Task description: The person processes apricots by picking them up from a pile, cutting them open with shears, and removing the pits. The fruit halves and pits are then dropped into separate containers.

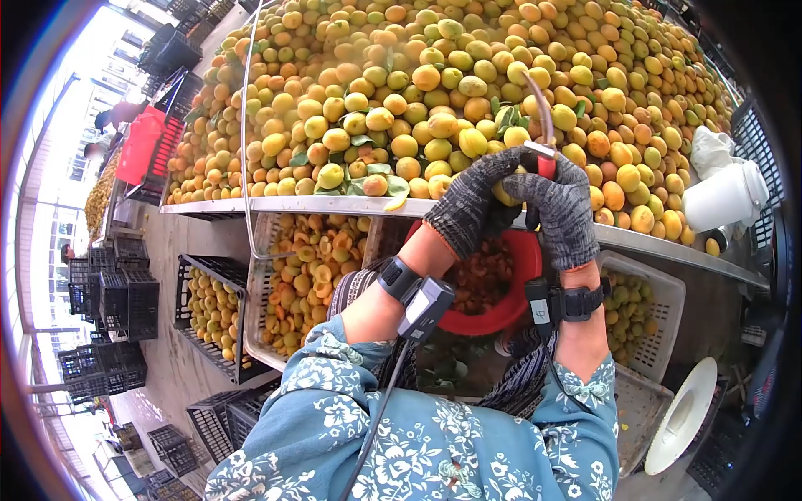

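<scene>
Both of my hands wear dark knitted gloves and meet at the metal front edge of a table [334,204] heaped with yellow-orange fruit [443,125]. My right hand [561,200] is closed around a tool with a red handle [546,165] and a curved metal end pointing up. My left hand [476,192] is curled around a yellow fruit [505,194], mostly hidden by the gloves. Below the hands, a red basin [525,275] holds small brownish pieces, which I cannot make out clearly.
A crate [259,313] of cut fruit stands left of the basin, beside a black crate [242,269] of fruit. At the right are another fruit crate [668,301], a white container [725,194] and a white round lid-like object [681,416]. People work at the far left.
</scene>
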Available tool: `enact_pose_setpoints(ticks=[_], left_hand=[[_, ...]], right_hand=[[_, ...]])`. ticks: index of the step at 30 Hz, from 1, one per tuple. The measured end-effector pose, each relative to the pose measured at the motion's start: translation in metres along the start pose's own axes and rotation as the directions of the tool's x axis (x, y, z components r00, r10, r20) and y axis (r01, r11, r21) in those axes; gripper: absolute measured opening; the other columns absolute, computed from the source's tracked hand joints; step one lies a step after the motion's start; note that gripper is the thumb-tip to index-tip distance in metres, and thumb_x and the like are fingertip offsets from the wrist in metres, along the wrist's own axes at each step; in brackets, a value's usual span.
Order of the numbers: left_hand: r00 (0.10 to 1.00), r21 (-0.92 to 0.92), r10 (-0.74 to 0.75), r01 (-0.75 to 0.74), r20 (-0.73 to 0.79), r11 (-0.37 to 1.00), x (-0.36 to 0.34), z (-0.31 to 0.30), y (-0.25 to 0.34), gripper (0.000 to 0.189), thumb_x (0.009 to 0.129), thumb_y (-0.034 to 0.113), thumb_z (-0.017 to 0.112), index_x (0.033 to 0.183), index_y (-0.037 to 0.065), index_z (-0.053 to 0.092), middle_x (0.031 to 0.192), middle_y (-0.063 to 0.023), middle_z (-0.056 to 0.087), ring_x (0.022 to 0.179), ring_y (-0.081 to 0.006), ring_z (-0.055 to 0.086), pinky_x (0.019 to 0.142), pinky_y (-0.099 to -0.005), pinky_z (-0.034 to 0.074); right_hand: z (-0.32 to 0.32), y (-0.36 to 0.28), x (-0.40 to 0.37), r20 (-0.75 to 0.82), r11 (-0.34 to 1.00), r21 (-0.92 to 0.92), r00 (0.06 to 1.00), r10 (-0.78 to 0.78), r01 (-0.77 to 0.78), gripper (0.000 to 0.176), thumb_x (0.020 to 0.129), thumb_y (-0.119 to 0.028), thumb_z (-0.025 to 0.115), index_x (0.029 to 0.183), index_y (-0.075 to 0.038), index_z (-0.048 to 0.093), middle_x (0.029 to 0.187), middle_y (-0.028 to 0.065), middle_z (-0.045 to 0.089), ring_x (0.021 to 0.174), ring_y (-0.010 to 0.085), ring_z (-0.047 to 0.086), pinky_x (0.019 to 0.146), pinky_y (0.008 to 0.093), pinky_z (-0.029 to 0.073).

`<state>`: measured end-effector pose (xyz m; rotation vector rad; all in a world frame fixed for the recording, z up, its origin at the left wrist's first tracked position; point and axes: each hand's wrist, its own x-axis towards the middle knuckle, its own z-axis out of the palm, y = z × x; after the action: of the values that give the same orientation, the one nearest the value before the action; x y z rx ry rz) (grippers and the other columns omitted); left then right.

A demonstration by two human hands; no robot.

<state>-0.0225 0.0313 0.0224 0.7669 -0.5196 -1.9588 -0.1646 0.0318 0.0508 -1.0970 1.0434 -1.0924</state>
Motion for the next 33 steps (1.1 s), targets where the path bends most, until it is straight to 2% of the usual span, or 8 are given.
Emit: enact_pose_setpoints(ticks=[3,13,16,18,19,25,31,33], left_hand=[[0.998,-0.101,0.059,-0.058,0.008,0.993,-0.006,0.012,-0.003,0.031,0.091,0.032,0.058,0.112,0.009,0.061,0.091,-0.0012,0.063,0.076,-0.0114,0.063,0.064,-0.0252,0.055],[0.981,-0.130,-0.064,0.089,0.181,0.988,-0.009,-0.005,-0.003,0.034,0.092,0.033,0.057,0.117,0.010,0.058,0.093,-0.0017,0.063,0.079,-0.0132,0.064,0.066,-0.0259,0.056],[0.993,-0.202,-0.115,0.117,0.024,0.972,-0.001,-0.001,-0.010,0.028,0.092,0.034,0.057,0.111,0.014,0.059,0.090,-0.0001,0.062,0.079,-0.0124,0.063,0.065,-0.0253,0.055],[0.994,-0.265,-0.021,-0.008,-0.108,0.964,0.002,0.005,-0.014,0.023,0.092,0.035,0.058,0.104,0.015,0.060,0.090,0.0005,0.063,0.079,-0.0127,0.064,0.067,-0.0257,0.055],[0.994,-0.265,-0.018,-0.011,-0.107,0.964,0.004,0.006,-0.015,0.023,0.092,0.035,0.058,0.104,0.015,0.060,0.090,0.0005,0.063,0.079,-0.0127,0.064,0.067,-0.0257,0.055],[0.994,-0.396,-0.047,0.002,-0.104,0.918,0.011,0.004,-0.019,0.023,0.092,0.033,0.059,0.103,0.013,0.059,0.093,-0.0025,0.064,0.084,-0.0152,0.063,0.078,-0.0290,0.054],[0.960,-0.393,0.238,-0.277,-0.147,0.877,0.020,-0.007,-0.040,0.023,0.090,0.026,0.061,0.105,0.009,0.060,0.100,-0.0069,0.063,0.094,-0.0191,0.060,0.086,-0.0329,0.050],[0.805,0.195,0.588,-0.566,-0.081,0.801,0.028,-0.024,-0.053,0.025,0.087,0.015,0.059,0.110,0.004,0.058,0.103,-0.0115,0.062,0.102,-0.0238,0.057,0.094,-0.0379,0.045]], right_hand=[[0.004,0.006,0.001,0.017,0.986,0.168,1.000,-0.017,0.014,0.030,0.070,-0.008,0.072,0.098,0.000,0.069,0.081,0.0012,0.067,0.069,0.0076,0.060,0.067,0.0222,0.050],[0.008,0.004,-0.009,-0.052,0.974,0.228,0.999,0.005,0.007,0.023,0.070,-0.007,0.069,0.092,0.000,0.069,0.079,0.0015,0.067,0.070,0.0099,0.061,0.066,0.0236,0.050],[0.012,0.015,-0.002,-0.137,0.993,-0.039,0.983,-0.120,0.115,0.022,0.075,-0.011,0.069,0.094,0.000,0.069,0.076,0.0029,0.067,0.070,0.0100,0.061,0.065,0.0259,0.050],[0.013,0.018,0.001,-0.153,0.902,-0.349,0.934,-0.323,0.255,0.023,0.080,-0.015,0.067,0.099,-0.001,0.069,0.082,0.0028,0.068,0.072,0.0098,0.062,0.066,0.0251,0.049],[0.014,0.019,0.003,-0.160,0.845,-0.432,0.895,-0.416,0.316,0.027,0.080,-0.020,0.070,0.097,0.000,0.067,0.076,0.0142,0.066,0.069,0.0196,0.065,0.067,0.0322,0.051],[0.024,0.021,0.007,-0.154,0.683,-0.634,0.806,-0.572,0.363,0.023,0.081,-0.017,0.067,0.098,-0.001,0.065,0.079,0.0171,0.066,0.072,0.0301,0.065,0.068,0.0363,0.051],[0.032,0.026,0.009,-0.266,0.848,-0.403,0.843,-0.468,0.344,0.017,0.082,-0.013,0.065,0.095,-0.001,0.065,0.074,0.0093,0.065,0.066,0.0179,0.061,0.065,0.0309,0.050],[0.030,0.029,0.015,-0.345,0.913,-0.246,0.850,-0.397,0.326,0.015,0.082,-0.011,0.065,0.093,-0.001,0.066,0.074,0.0054,0.064,0.066,0.0145,0.059,0.065,0.0287,0.049]])
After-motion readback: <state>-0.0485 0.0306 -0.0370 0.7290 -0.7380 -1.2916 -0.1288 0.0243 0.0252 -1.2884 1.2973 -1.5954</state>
